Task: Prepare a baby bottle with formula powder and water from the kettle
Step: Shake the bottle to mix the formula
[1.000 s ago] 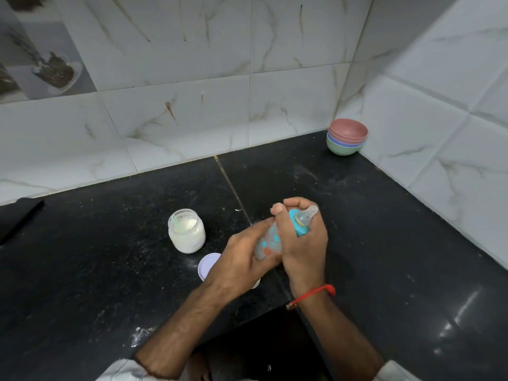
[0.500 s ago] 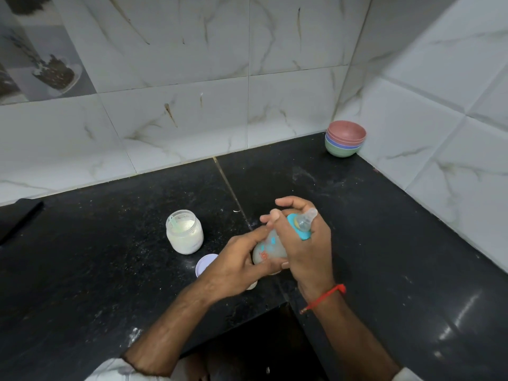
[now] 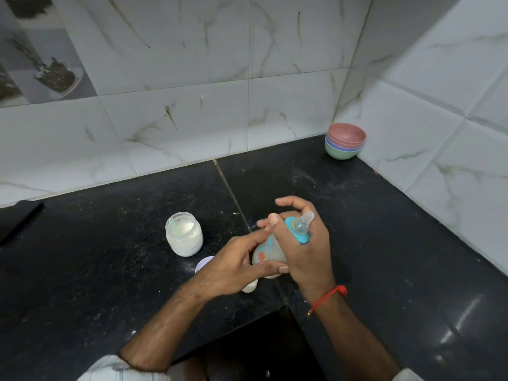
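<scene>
gripping milky baby bottle [image 3: 268, 253] tilted, right hand [image 3: 305, 251] round teal collar, left hand [image 3: 236, 264] holding base, orange label unreadable

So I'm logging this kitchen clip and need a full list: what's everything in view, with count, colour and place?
bottle: 1, cloudy with teal collar and clear teat, tilted, held in both hands
jar: 1, clear with white powder and a pale scoop inside, open, on counter left of the hands
lid: 1, pale lilac, flat on counter, partly behind left hand
bowls: 1 stack, pink on top, blue, green at bottom, in the back corner
counter: 1, black
wall: white marbled tiles
thread: 1, red, on right wrist
left hand: holds bottle's body
right hand: grips bottle's collar
</scene>
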The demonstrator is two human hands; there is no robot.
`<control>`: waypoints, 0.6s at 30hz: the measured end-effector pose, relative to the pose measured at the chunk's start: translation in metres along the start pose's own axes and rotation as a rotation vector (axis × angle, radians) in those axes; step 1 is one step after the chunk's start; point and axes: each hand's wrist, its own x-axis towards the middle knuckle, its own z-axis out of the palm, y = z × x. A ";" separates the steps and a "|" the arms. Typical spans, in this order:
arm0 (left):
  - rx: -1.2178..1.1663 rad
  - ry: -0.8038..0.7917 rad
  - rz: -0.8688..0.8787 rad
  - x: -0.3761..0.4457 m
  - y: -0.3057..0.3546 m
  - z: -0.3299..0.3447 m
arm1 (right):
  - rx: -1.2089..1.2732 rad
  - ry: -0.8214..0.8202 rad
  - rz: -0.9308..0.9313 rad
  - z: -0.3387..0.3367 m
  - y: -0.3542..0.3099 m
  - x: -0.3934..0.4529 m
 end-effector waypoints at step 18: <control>-0.140 -0.051 -0.152 0.011 -0.013 -0.026 | 0.027 -0.319 0.118 -0.023 0.010 0.008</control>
